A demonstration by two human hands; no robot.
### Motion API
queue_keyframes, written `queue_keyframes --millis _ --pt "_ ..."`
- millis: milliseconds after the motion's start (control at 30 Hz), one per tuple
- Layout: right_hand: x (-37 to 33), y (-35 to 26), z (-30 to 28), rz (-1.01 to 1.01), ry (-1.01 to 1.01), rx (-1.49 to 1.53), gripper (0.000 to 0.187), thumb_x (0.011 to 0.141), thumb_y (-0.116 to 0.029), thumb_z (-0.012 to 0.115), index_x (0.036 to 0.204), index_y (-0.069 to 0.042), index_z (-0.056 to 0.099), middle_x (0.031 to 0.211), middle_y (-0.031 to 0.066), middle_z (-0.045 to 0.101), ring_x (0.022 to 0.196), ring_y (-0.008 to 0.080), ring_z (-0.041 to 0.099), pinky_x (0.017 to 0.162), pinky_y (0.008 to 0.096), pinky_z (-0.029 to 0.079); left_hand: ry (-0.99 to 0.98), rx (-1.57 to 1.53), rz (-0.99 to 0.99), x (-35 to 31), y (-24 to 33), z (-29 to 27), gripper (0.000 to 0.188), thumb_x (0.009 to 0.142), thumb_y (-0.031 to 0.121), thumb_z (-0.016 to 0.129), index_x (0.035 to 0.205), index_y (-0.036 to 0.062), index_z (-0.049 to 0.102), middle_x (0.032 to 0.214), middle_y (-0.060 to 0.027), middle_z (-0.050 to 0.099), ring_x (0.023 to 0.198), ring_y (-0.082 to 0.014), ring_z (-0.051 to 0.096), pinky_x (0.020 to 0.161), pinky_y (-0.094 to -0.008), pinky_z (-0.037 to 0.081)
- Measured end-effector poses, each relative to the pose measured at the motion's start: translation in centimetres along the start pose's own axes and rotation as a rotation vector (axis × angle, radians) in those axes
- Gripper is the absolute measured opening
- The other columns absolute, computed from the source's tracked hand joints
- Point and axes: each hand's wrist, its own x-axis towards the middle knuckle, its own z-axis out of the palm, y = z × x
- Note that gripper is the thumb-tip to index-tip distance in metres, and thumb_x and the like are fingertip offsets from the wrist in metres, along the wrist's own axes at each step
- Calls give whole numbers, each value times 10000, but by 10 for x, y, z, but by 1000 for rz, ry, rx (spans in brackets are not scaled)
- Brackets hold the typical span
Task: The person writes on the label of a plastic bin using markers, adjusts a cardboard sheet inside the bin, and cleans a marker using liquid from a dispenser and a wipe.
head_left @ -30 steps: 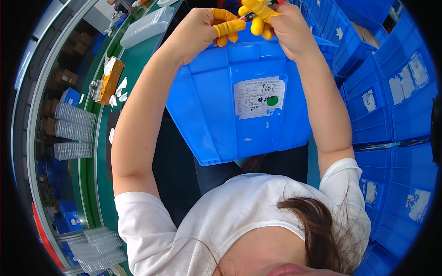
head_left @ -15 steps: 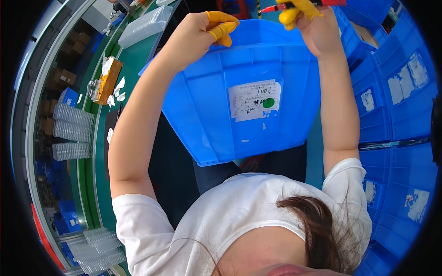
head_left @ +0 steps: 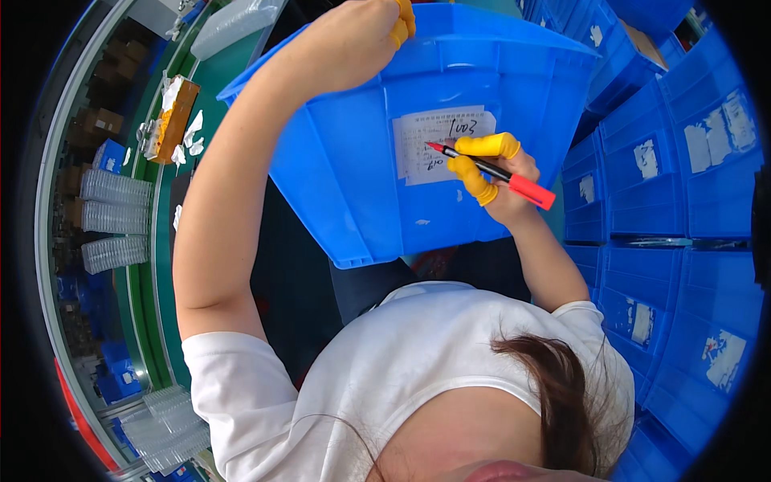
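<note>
A large blue plastic bin (head_left: 345,185) is in front of me, its outer side facing me and bearing a white paper label (head_left: 414,128) with handwriting. My right hand (head_left: 502,181), with yellow finger cots on thumb and finger, grips a black marker pen with a red end (head_left: 530,193). The pen's red tip points left over the label; whether it touches the paper I cannot tell. My left hand (head_left: 361,40) lies at the bin's upper rim, its yellow-cotted fingers closed and bent inward. What those fingers hold, if anything, is hidden.
Stacked blue bins (head_left: 650,185) line the right side. On the left, a green bench (head_left: 161,297) carries stacks of clear plastic trays (head_left: 116,217), an orange-brown box (head_left: 177,120) and white paper scraps (head_left: 193,132). A clear plastic bundle (head_left: 237,24) lies farther back.
My right hand has come down from above the bin's far right to the label, bringing the marker pen. My left hand has shifted up and slightly left. The bin appears slightly higher in view.
</note>
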Motion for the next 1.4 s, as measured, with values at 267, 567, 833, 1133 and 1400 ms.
queue_keyframes --millis 267,567,833,1133,1400 --pt "-2 11 9 -170 84 -196 205 709 -46 737 853 -30 591 734 92 654 599 175 641 549 253 510 -89 234 51 7 15 -7 495 880 440 472 829 -22 641 823 -195 621 799 -355 593 704 -424 475" --pt "2 9 8 -348 83 -396 219 688 -18 737 848 -35 588 766 102 650 624 199 644 555 266 508 -49 271 97 13 14 -5 454 874 407 497 862 -21 649 864 -189 623 813 -336 599 724 -406 481" --pt "0 6 5 -309 81 -408 210 722 -25 728 884 16 600 781 119 643 663 201 650 602 276 520 -112 250 62 15 20 -11 424 875 375 507 881 -26 643 878 -190 624 825 -331 599 737 -404 478" --pt "3 8 5 -372 62 -381 221 671 12 724 827 -39 575 747 100 641 631 217 646 578 274 522 -83 262 96 17 16 -7 404 870 359 514 879 -23 644 868 -192 624 826 -337 600 737 -405 478" --pt "1 9 6 -365 73 -383 219 669 2 729 820 -39 577 756 106 644 653 226 652 600 287 531 -93 269 96 18 13 -5 397 870 367 512 878 -4 652 861 -195 625 824 -338 601 737 -405 479"
